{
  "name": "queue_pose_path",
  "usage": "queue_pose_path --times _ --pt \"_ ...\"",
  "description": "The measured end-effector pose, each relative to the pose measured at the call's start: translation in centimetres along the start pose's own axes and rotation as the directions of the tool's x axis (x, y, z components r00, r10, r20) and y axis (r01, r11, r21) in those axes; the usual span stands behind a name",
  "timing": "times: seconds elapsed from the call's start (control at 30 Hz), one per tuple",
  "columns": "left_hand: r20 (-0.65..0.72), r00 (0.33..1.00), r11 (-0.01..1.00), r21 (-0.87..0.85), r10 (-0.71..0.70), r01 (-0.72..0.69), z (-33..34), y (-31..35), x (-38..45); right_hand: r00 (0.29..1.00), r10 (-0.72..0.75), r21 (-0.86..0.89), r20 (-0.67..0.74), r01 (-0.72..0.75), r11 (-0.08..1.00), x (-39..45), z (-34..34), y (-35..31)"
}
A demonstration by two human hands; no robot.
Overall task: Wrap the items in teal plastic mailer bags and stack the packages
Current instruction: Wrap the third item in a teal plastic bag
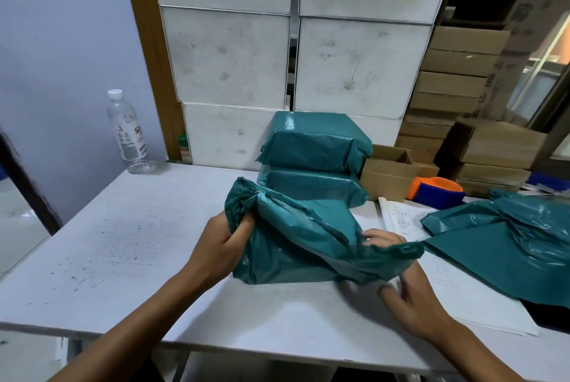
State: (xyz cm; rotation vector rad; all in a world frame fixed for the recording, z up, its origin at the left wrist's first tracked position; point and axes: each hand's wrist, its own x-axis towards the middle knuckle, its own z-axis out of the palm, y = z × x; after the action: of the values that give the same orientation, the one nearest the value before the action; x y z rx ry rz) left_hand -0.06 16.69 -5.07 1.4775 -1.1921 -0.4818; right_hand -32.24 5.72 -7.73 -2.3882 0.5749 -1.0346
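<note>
Both forearms are seen reaching in from the near edge of the white table [129, 246], and a half-wrapped teal mailer bag [296, 246] is held between the two hands at the table's middle. On the bag's left end, the left hand [220, 247] is closed around a bunched fold of plastic, with the fingers tucked into the gathered film and the thumb laid on the outside. At the bag's right end, the right hand [401, 276] is placed on the loose flap; its fingertips are pinched on the crumpled edge, while the lower fingers are blurred, so the exact grip there cannot be told. A boxy item is outlined inside the bag, which rests flat on the table between the two grips, the open flap trailing toward the right hand. Directly behind the bag, two finished teal packages [314, 162] are stacked one upon the other, the lower one touching the far side of the bag. To the right of the bag, a heap of spare teal mailers [505, 246] is spread over a sheet of paper [481, 304], and an open notebook [401, 218] is lying between the heap and the stack. Behind the notebook, an orange and blue object [438, 191] is set beside small cardboard boxes [385, 171]. Far left of the stack, a clear water bottle [126, 131] is stood upright at the table's back corner.
</note>
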Motion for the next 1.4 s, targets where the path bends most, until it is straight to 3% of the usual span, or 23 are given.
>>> queue_pose_path --times 0.1,0.23,0.33,0.43,0.53,0.63,0.77,1.0,1.17,1.3,1.4 --pt "-0.029 0.999 0.998 0.056 0.024 -0.022 0.3 0.2 0.2 0.989 -0.100 -0.122 0.104 0.113 0.986 -0.4 0.0 0.6" --pt "0.010 0.999 0.997 0.058 0.041 -0.042 0.2 0.1 0.3 1.000 0.005 0.002 0.023 -0.005 1.000 0.6 0.0 -0.1" --pt "0.104 0.995 1.000 0.007 0.012 -0.012 0.3 0.3 0.4 0.997 0.025 -0.014 0.076 -0.024 1.000 1.7 -0.7 0.0" --pt "0.122 0.991 0.996 -0.063 -0.057 0.065 0.3 0.4 0.6 0.973 0.230 0.132 0.005 -0.228 0.965 2.6 -0.4 -1.1" --pt "0.041 0.996 0.996 -0.052 -0.077 0.079 0.7 0.3 0.9 0.872 0.471 0.453 -0.133 -0.370 0.811 3.5 0.2 -1.9" --pt "-0.006 0.996 0.995 -0.050 -0.085 0.085 1.1 0.6 1.5 0.726 0.665 0.574 -0.173 -0.474 0.667 5.0 0.6 -2.9" --pt "-0.063 0.986 0.985 -0.090 -0.156 0.150 1.6 1.3 2.3 0.662 0.711 0.489 -0.238 -0.550 0.676 5.6 1.7 -2.7" --pt "-0.032 0.970 0.970 -0.041 -0.240 0.238 1.7 1.4 3.8 0.562 0.773 0.445 -0.295 -0.634 0.632 6.2 2.3 -1.5" --pt "0.014 0.927 0.928 0.007 -0.374 0.373 2.0 0.5 4.8 0.581 0.775 0.480 -0.249 -0.621 0.620 7.1 1.7 -1.7" --pt "-0.094 0.928 0.930 0.039 -0.360 0.365 2.9 -0.3 4.8 0.650 0.712 0.278 -0.266 -0.655 0.702 7.9 1.8 -0.5" --pt "-0.132 0.923 0.931 0.001 -0.362 0.365 3.2 -0.5 4.7 0.631 0.733 0.204 -0.254 -0.706 0.678 8.2 2.1 0.5"
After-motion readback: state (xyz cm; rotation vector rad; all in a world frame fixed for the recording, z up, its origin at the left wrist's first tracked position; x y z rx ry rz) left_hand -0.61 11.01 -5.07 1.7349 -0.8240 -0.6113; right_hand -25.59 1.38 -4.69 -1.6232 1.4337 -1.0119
